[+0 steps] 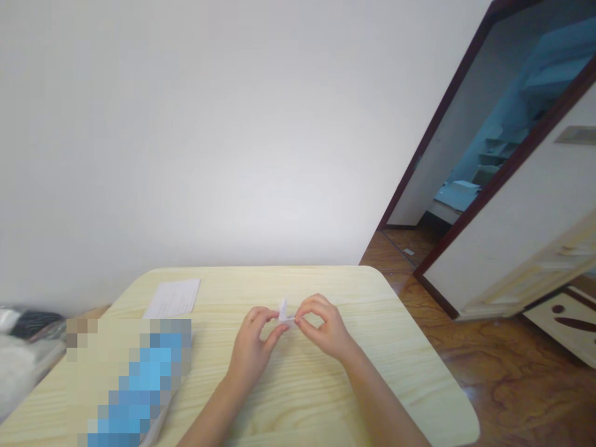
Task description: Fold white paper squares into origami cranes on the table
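Observation:
A small folded piece of white paper (283,312) is held up between my two hands, over the middle of the table (223,285). My left hand (254,341) pinches its left side between thumb and fingers. On the right, the thumb and index finger of my right hand (326,326) close on a thin corner of the same paper. One flap of it points upward; the finer folds are too small to make out.
A sheet of paper (173,298) with faint lines lies at the table's back left. In front of it is a blurred-out blue item (149,372). White and black bags (28,347) are off the left edge. A wall (261,124) stands behind, a doorway (465,136) at right.

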The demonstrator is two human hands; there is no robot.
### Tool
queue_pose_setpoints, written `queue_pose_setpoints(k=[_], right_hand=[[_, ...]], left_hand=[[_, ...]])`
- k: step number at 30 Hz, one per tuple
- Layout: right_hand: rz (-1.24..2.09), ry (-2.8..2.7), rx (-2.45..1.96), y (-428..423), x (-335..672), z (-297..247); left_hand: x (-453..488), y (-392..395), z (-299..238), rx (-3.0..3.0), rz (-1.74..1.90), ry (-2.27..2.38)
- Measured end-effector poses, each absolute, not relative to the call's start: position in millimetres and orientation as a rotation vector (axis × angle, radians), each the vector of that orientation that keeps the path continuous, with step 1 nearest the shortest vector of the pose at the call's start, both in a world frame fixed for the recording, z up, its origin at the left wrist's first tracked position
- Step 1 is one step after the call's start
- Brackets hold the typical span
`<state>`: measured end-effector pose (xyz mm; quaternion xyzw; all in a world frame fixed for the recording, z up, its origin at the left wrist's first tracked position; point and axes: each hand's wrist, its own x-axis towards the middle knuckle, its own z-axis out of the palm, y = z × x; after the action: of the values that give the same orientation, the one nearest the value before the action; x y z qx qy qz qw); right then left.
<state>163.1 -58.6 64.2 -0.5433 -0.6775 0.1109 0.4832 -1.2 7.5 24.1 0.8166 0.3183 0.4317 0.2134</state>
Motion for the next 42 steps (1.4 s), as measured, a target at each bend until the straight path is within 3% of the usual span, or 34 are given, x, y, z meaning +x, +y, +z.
queue_pose_setpoints(k=[14, 42], right_hand=[[0.044, -1.843, -1.414, -57.0, 148.2, 58.1], [-0.051, -1.807, -1.426, -58.4, 155.4, 62.3]], left_hand=[[-3.1, 8.5, 17.1, 2.393, 1.396, 0.852], [-2.8, 8.5, 22.2, 2.497, 1.257, 0.793]])
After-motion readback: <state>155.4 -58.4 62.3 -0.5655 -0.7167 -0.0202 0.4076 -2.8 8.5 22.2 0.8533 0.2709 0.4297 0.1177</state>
